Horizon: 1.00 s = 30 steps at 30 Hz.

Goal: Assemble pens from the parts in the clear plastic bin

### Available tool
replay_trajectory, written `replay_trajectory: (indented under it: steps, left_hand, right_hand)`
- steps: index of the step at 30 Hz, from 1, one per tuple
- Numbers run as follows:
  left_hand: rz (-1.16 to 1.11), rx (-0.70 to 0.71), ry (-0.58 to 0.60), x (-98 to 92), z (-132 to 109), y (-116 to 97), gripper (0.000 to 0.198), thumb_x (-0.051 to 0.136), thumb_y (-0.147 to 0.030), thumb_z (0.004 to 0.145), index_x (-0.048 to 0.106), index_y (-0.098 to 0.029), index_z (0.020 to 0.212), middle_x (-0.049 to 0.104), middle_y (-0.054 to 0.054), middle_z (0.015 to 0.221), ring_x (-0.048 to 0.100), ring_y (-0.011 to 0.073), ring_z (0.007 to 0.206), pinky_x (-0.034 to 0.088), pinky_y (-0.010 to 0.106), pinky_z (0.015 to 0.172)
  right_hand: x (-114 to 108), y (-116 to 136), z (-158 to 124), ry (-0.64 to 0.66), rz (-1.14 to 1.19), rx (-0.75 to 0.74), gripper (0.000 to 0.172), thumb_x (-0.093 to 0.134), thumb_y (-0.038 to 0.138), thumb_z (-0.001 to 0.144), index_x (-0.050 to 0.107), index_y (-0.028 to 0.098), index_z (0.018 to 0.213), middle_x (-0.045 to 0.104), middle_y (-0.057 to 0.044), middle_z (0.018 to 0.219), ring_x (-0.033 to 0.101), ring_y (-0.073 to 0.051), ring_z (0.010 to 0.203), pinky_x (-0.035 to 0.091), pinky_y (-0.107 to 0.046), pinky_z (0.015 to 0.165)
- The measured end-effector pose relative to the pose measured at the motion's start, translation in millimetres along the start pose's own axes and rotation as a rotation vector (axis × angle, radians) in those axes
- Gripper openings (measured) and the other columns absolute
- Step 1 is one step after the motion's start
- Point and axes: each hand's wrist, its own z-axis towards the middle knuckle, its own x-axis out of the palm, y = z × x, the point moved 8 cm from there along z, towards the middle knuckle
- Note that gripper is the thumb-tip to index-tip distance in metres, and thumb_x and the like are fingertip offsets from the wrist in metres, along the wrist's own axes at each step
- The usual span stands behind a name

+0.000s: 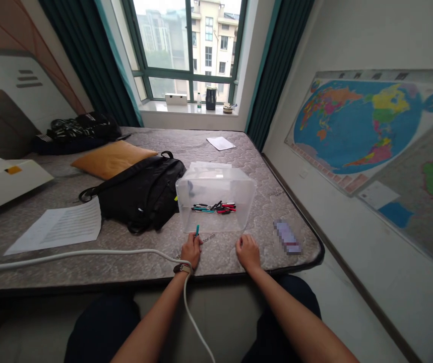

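Note:
My left hand (191,250), with a watch on its wrist, is closed around a teal-ended pen (197,230) that points up, just in front of a clear plastic box (216,222). Most of the pen is hidden by the fingers. Several pens (226,207) in black, red and teal lie in a loose pile inside the box, seen through its wall. To the right, my right hand (248,251) rests on the mattress with its fingers curled in. Nothing shows in it. A gap separates it from the box's front.
A white cable (136,251) crosses the mattress (125,272) and passes over my left wrist. Left of the box lie a black backpack (144,194), an orange pillow (114,157) and a printed sheet (61,227). A blurred-out phone-like object (287,237) lies at right.

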Motion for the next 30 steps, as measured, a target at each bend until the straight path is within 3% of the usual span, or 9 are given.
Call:
replay_trajectory:
  steps: [3, 5, 11, 14, 18, 22, 30]
  left_hand:
    - [0.014, -0.024, -0.049, -4.4, 1, 1, 0.026, 0.038, -0.043, 0.095, 0.052, -0.022, 0.102, 0.07, 0.0, 0.077, 0.061, 0.0142, 0.053, 0.045, 0.028, 0.059]
    - [-0.006, -0.03, -0.049, -4.6, 3, 3, 0.025, 0.041, -0.043, 0.094, 0.053, -0.022, 0.101, 0.071, 0.0, 0.079, 0.061, 0.0146, 0.053, 0.045, 0.027, 0.06]
    - [-0.036, -0.054, -0.052, -4.8, 6, 9, 0.023, 0.045, -0.042, 0.093, 0.056, -0.024, 0.101, 0.073, 0.001, 0.085, 0.061, 0.0143, 0.052, 0.046, 0.028, 0.061]
    - [-0.03, -0.075, -0.071, -7.3, 7, 12, 0.024, 0.041, -0.041, 0.094, 0.057, -0.023, 0.099, 0.073, 0.0, 0.082, 0.062, 0.0138, 0.053, 0.047, 0.027, 0.062]
    - [0.022, -0.081, -0.072, -7.9, 8, 16, 0.024, 0.04, -0.038, 0.095, 0.058, -0.023, 0.1, 0.072, 0.001, 0.081, 0.066, 0.0151, 0.061, 0.046, 0.026, 0.062]
    - [-0.009, -0.107, -0.099, -9.8, 10, 21, 0.024, 0.038, -0.038, 0.096, 0.056, -0.023, 0.102, 0.071, 0.001, 0.08, 0.067, 0.016, 0.064, 0.046, 0.026, 0.062]
    - [-0.011, -0.081, -0.129, -10.6, 10, 22, 0.02, 0.04, -0.035, 0.095, 0.057, -0.025, 0.101, 0.07, 0.0, 0.076, 0.067, 0.0186, 0.072, 0.044, 0.027, 0.066]
  right_hand:
    - [1, 5, 6, 0.047, 0.067, -0.046, 0.017, 0.045, 0.025, 0.092, 0.06, 0.019, 0.086, 0.063, -0.008, 0.089, 0.056, -0.022, 0.088, 0.038, -0.03, 0.081]
    - [7, 18, 17, 0.15, 0.14, -0.111, 0.018, 0.046, 0.026, 0.092, 0.061, 0.02, 0.085, 0.065, -0.007, 0.085, 0.058, -0.02, 0.083, 0.039, -0.028, 0.077]
    - [30, 72, 81, 0.409, 0.151, -0.185, 0.023, 0.053, 0.025, 0.089, 0.064, 0.019, 0.108, 0.071, -0.006, 0.089, 0.064, -0.019, 0.084, 0.041, -0.026, 0.075]
    - [41, 88, 112, 0.418, 0.033, -0.155, 0.033, 0.055, 0.022, 0.087, 0.061, 0.019, 0.12, 0.072, -0.009, 0.103, 0.065, -0.021, 0.094, 0.042, -0.026, 0.078]
    - [49, 107, 136, 0.393, -0.131, -0.205, 0.029, 0.048, 0.023, 0.094, 0.06, 0.021, 0.12, 0.07, -0.01, 0.111, 0.065, -0.022, 0.099, 0.044, -0.026, 0.078]
    - [55, 123, 150, 0.399, -0.273, -0.318, 0.032, 0.037, 0.017, 0.098, 0.061, 0.02, 0.119, 0.068, -0.012, 0.114, 0.066, -0.022, 0.099, 0.045, -0.028, 0.08]
    - [62, 135, 162, 0.494, -0.358, -0.381, 0.034, 0.04, 0.008, 0.094, 0.069, 0.016, 0.109, 0.069, -0.017, 0.111, 0.068, -0.024, 0.099, 0.048, -0.032, 0.083]
